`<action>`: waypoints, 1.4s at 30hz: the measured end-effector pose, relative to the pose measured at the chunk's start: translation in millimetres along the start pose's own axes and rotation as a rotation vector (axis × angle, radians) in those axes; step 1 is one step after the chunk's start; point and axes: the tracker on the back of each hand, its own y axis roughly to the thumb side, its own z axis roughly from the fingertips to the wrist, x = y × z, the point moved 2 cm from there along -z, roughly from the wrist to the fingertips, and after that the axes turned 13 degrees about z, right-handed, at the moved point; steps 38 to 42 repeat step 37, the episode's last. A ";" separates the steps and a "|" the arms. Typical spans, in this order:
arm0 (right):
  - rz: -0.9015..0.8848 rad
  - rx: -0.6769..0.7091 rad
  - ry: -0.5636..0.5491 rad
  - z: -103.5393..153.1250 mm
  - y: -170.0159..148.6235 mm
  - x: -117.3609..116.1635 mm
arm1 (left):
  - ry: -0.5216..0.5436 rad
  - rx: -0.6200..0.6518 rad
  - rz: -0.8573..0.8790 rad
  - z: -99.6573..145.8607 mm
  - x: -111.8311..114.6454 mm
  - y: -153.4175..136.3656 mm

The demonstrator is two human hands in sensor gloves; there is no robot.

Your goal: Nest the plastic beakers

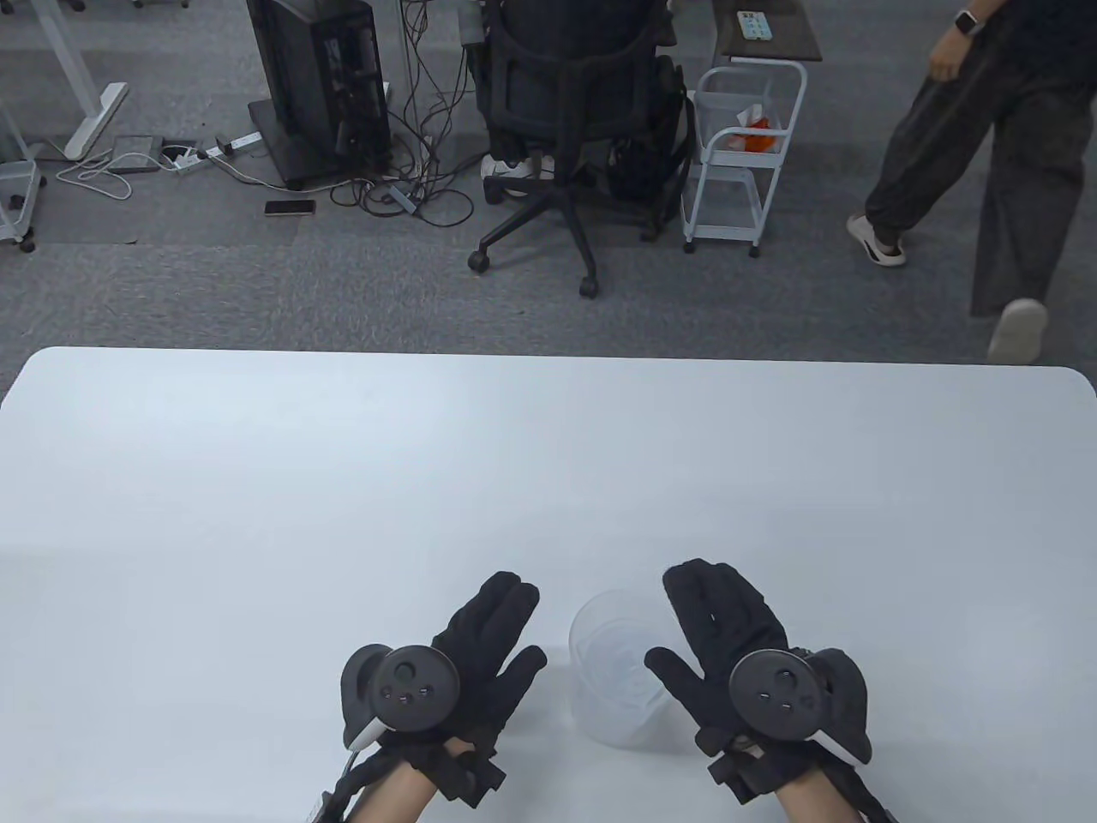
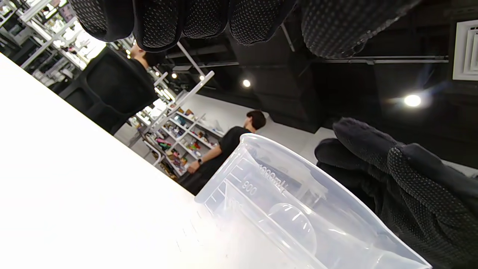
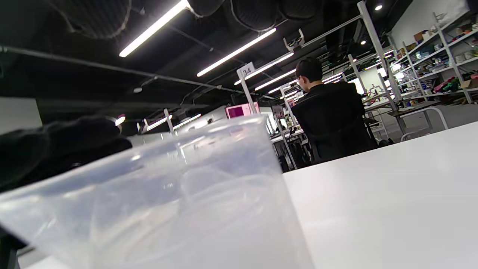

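The left hand (image 1: 467, 656) and right hand (image 1: 737, 651) lie nearest, entering over the table's near edge, each with a round tracker (image 1: 414, 686) strapped to its back. Both hands are spread flat with fingers extended, gripping nothing. Between them stands the clear plastic beaker (image 1: 613, 673), upright on the white table (image 1: 343, 480), close to the near edge and slightly right of centre. The right hand's thumb overlaps the beaker's right rim in the table view; whether it actually touches cannot be told. The left hand sits just beside the beaker's left wall, with a narrow strip of table showing between them.

In the left wrist view the beaker (image 2: 283, 213) shows printed graduation marks near its rim and at least one smaller beaker nested inside, with the right hand (image 2: 407, 186) behind it on its far side. The left hand's fingertips (image 2: 160, 22) hang above, clear of the rim. In the right wrist view the beaker (image 3: 168, 198) fills the near left.

The tabletop runs bare to the left, right and far edges, with rounded far corners. Beyond the far edge, on grey carpet, stand an office chair (image 1: 574, 129), a white trolley (image 1: 746, 154) and a walking person (image 1: 986, 163).
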 end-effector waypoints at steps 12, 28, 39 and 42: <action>-0.159 -0.104 -0.054 24.7 -54.2 -16.7 | -0.005 -0.022 -0.010 0.6 -1.4 -8.5; -0.227 -0.133 -0.035 41.3 -66.4 -28.8 | -0.023 -0.064 -0.006 2.8 0.4 -18.4; -0.216 -0.127 -0.029 41.5 -66.3 -28.7 | -0.048 -0.080 -0.007 3.1 4.1 -19.9; -0.216 -0.127 -0.029 41.5 -66.3 -28.7 | -0.048 -0.080 -0.007 3.1 4.1 -19.9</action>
